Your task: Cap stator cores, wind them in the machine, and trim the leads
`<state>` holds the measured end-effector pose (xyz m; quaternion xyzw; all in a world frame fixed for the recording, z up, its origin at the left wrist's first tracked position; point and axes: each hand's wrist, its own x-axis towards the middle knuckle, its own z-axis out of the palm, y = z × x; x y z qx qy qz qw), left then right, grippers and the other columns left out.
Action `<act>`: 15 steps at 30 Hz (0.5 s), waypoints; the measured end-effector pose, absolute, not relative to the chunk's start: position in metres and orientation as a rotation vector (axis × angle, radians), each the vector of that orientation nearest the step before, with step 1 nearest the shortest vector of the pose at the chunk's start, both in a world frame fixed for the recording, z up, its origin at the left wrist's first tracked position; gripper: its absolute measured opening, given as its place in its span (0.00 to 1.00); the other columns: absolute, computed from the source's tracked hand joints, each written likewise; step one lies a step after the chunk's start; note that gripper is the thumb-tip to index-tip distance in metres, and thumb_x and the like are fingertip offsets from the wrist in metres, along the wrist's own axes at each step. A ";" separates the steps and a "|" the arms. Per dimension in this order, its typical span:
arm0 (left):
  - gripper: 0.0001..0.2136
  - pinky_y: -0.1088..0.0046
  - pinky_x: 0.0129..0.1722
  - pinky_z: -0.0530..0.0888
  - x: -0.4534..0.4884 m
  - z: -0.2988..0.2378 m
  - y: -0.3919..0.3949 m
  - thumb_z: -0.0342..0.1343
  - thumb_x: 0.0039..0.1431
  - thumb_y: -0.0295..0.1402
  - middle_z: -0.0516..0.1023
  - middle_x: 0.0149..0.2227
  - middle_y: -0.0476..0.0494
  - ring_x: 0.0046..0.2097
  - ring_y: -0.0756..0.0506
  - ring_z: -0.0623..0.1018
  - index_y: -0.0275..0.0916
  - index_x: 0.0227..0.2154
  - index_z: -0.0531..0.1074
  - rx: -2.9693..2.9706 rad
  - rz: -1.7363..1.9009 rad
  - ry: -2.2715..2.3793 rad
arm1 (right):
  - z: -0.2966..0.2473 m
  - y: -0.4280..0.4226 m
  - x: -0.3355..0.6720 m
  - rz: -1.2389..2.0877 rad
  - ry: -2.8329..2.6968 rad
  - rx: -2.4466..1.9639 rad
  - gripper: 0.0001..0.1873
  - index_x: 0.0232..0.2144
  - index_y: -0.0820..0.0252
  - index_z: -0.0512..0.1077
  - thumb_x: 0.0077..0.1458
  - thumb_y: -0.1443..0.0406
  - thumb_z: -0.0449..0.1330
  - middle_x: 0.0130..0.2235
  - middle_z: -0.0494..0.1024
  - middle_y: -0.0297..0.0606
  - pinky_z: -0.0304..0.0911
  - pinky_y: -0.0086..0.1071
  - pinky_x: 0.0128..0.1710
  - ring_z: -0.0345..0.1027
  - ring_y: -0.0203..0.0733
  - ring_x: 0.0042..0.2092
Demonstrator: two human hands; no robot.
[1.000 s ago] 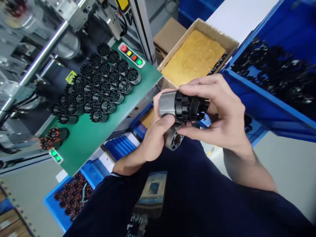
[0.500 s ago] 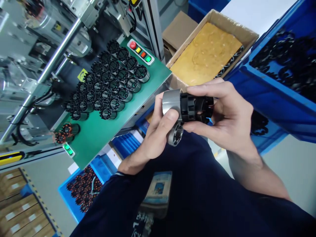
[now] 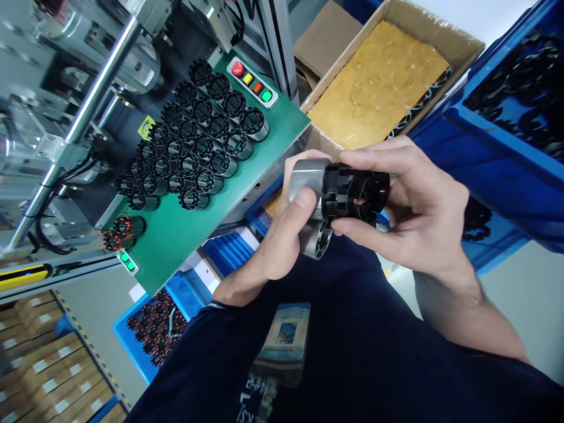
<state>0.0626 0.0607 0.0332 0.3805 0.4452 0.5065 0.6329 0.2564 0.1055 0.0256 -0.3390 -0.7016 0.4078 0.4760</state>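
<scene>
Off the near edge of the tabletop (image 3: 174, 238), our left fingers (image 3: 304, 198) grip two steel cores (image 3: 308, 172), the lower now showing less bore, while our right fingers (image 3: 374, 157) still pinch black insulators (image 3: 337, 194) at the upper one's end, so work there seems ongoing.

Table (image 3: 171, 235): green top
Floor (image 3: 92, 305): pale grey; striped tape (image 3: 90, 349) beyond table's lower corner
Cartons (image 3: 61, 376): brown, stacked past the tape
White surface (image 3: 484, 14): beyond table's right corner

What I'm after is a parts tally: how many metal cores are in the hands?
2 show: the upper core in the left hand, and the lower core just below it; another may be hidden.
</scene>
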 end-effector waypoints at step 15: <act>0.25 0.46 0.64 0.86 0.054 0.054 0.053 0.61 0.79 0.52 0.81 0.62 0.44 0.62 0.31 0.86 0.56 0.71 0.67 1.159 1.040 0.948 | 0.028 0.094 0.271 0.880 -1.790 -0.876 0.39 0.74 0.21 0.76 0.65 0.46 0.80 0.61 0.87 0.26 0.89 0.58 0.56 0.84 0.62 0.62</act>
